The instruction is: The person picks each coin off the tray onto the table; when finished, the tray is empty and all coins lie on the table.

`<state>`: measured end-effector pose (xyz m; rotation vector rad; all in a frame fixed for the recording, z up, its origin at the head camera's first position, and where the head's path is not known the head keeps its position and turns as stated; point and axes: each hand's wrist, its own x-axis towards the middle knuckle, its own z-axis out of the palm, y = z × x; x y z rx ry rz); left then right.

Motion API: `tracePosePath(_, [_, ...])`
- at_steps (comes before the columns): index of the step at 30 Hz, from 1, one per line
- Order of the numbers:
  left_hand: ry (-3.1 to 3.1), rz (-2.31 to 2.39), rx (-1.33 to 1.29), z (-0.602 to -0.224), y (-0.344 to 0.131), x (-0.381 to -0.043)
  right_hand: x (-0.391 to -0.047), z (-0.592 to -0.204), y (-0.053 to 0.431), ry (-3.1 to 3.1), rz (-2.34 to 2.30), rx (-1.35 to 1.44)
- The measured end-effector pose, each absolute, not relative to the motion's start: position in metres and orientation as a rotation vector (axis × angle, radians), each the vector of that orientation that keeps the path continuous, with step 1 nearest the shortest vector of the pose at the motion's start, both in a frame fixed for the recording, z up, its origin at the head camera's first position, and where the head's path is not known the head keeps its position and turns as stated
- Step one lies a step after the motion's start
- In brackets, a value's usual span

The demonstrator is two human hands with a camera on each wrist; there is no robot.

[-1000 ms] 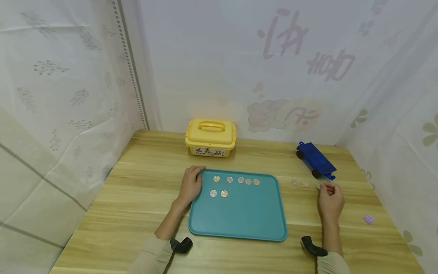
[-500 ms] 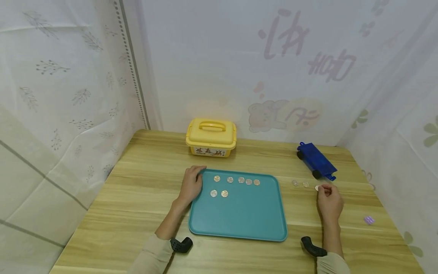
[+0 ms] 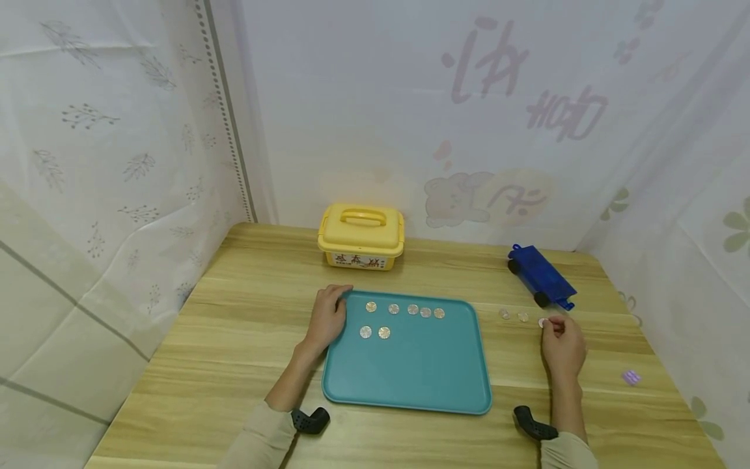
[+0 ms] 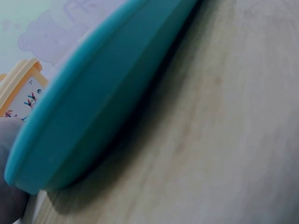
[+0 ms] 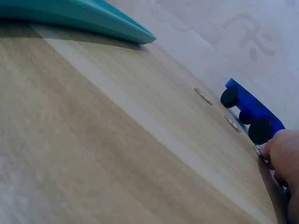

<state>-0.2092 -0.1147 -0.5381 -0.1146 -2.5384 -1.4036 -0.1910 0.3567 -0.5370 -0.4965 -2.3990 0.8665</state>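
My right hand [image 3: 564,345] is at the right of the table, its fingertips and thumb pinching a silvery coin [image 3: 542,322] close over the wood. In the right wrist view that coin [image 5: 258,150] pokes out from the fingertips, and the other fingers are partly cut off. Two more coins lie just left of it, a gold one [image 3: 523,317] and a paler one [image 3: 504,314]. My left hand [image 3: 325,317] rests against the upper left corner of a teal tray [image 3: 410,371], fingers along its rim. Several gold and silver coins lie on the tray, among them a gold coin [image 3: 383,333] in the lower row.
Behind the right-hand coins stands a blue toy cart [image 3: 541,275] with black wheels. A yellow lidded box [image 3: 362,236] with a handle sits behind the tray. Near the table's right edge lies a small purple block [image 3: 631,377]. Patterned cloth [image 3: 375,117] hangs behind the table.
My right hand has shifted slightly left, and more of the coin at its fingertips shows. My left hand, the tray and the coins on it stay as they were.
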Motion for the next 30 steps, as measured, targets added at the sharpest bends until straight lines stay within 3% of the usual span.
tracePosePath(30, [-2.545, -1.393, -0.114, -0.5388, -0.1152, -0.2093, -0.191, -0.5388, 0.3574, -2.329, 0.996, -0.62])
